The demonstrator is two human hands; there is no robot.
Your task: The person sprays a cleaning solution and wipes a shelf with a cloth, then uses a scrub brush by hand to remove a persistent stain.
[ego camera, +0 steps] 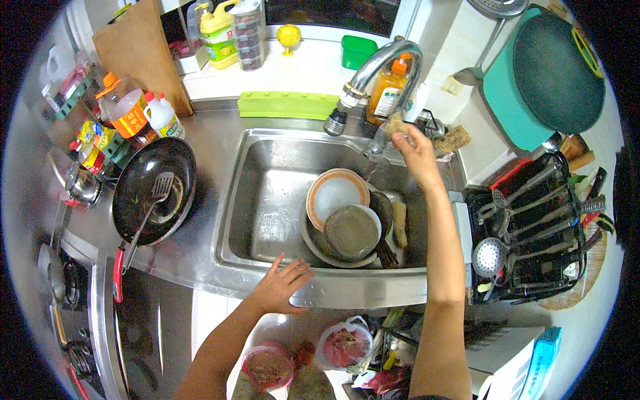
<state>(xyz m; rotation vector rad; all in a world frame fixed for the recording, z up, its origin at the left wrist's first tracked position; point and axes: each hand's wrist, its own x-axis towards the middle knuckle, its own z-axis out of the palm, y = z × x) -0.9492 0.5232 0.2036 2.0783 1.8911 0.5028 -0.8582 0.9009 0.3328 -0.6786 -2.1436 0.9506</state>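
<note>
My right hand (414,150) is raised at the back right of the steel sink (270,200), its fingers closed on a tan scrubbing sponge (396,126) beside the base of the chrome faucet (411,50). With fingers spread, my left hand (284,285) rests on the sink's front edge, holding nothing. Inside the basin, an orange-rimmed plate (337,192) and a bowl with murky contents (351,233) lie in a larger dish. A tan, elongated piece (399,225) lies to their right; what it is I cannot tell.
Left of the sink lies a black wok (135,200) with a slotted spatula (162,185) in it. A dish soap bottle (387,92) stands behind the faucet. To the right is a black rack (540,220) of utensils. Plastic tubs (267,367) stand below the counter.
</note>
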